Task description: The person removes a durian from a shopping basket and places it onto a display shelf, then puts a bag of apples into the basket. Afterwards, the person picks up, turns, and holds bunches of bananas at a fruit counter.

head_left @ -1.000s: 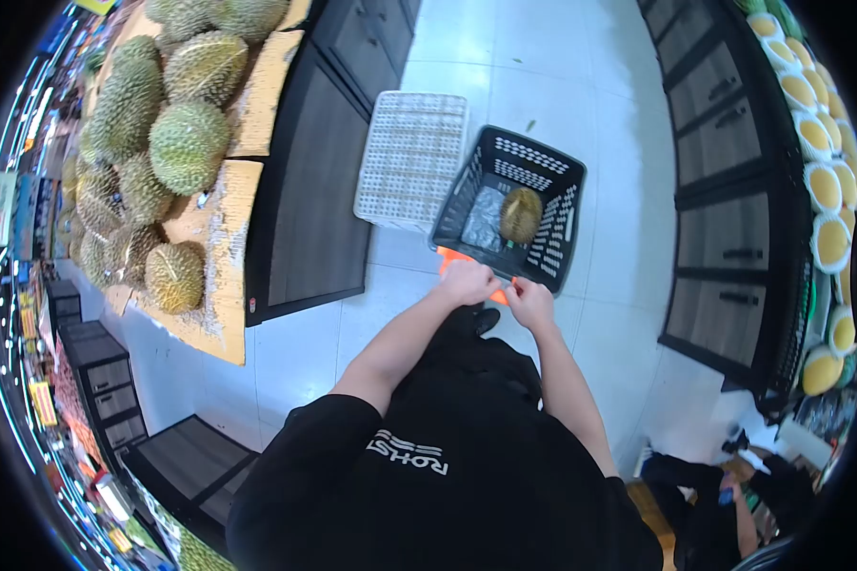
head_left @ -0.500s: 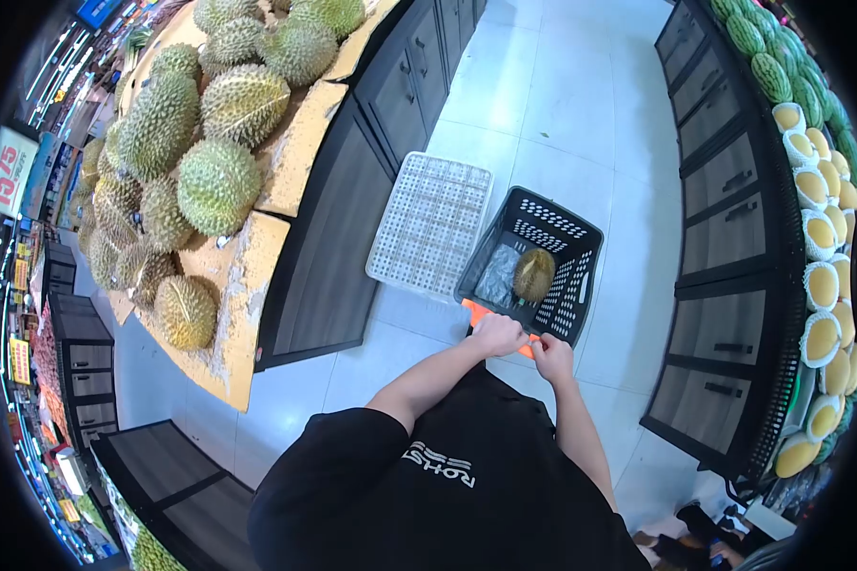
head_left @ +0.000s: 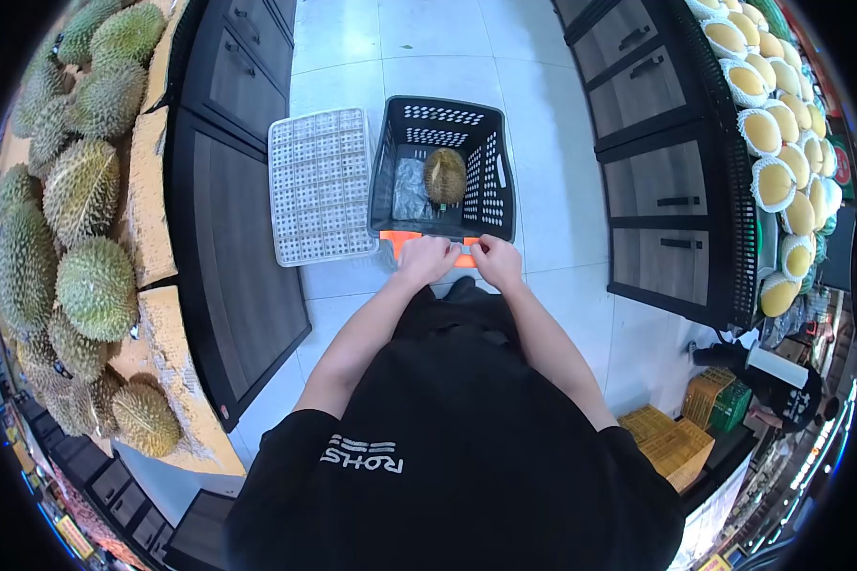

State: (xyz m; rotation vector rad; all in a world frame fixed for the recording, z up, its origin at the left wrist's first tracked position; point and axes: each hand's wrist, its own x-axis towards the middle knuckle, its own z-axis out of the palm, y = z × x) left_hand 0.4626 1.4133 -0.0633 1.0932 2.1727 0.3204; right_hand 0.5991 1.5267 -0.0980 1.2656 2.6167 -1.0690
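Observation:
A black perforated shopping basket (head_left: 446,101) stands on the floor in front of me. Its orange handle (head_left: 467,259) lies at the edge nearest my body. My left hand (head_left: 428,259) is closed around the handle's middle part, and my right hand (head_left: 497,262) grips it further right. Inside the basket sit a brownish-green spiky durian (head_left: 446,177) and, to its left, a crumpled clear plastic bag (head_left: 410,190). Left of the basket, close beside it, is a white lattice crate (head_left: 320,186).
Durians (head_left: 97,288) are piled on a worn yellowish stand (head_left: 176,381) at left. Dark cabinets (head_left: 657,249) line the right side below yellow fruits (head_left: 776,181) in white foam nets. Cardboard boxes (head_left: 671,443) and a partly seen person (head_left: 795,390) are at lower right.
My view has turned, so the basket, crate and durian stand appear further left. Both hands stay on the orange handle. The durian and bag remain in the basket.

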